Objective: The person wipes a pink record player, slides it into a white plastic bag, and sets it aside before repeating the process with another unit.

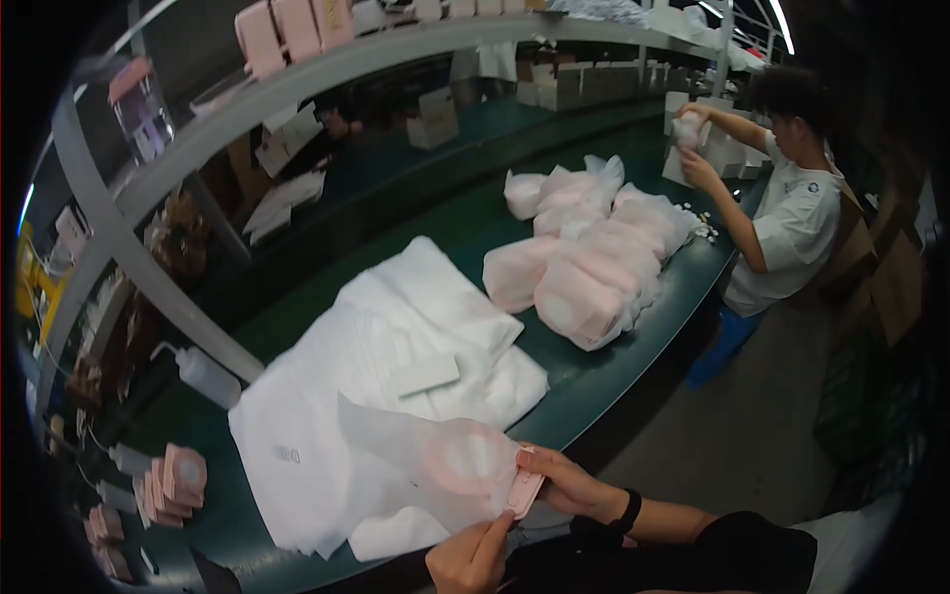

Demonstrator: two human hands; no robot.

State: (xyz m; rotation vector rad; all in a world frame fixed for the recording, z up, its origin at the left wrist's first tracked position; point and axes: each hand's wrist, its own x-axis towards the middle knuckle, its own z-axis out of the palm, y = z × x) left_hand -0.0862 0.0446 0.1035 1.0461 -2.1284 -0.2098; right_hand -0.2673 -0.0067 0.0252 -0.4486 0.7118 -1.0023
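Note:
A pink item with a round ring lies mostly inside a translucent white foam bag, the ring showing through the bag. Its narrow pink end sticks out of the bag's mouth, towards me. My right hand is closed on the far side of this end, thumb on top. My left hand pinches the near corner, where bag edge and pink end meet. Under the bag spreads a thick stack of white foam bags. A small white slab rests on the stack.
Wrapped pink items are heaped further along the green table. Several bare pink pieces and a white squeeze bottle stand at left. A co-worker at far right holds a white item. A metal shelf runs overhead.

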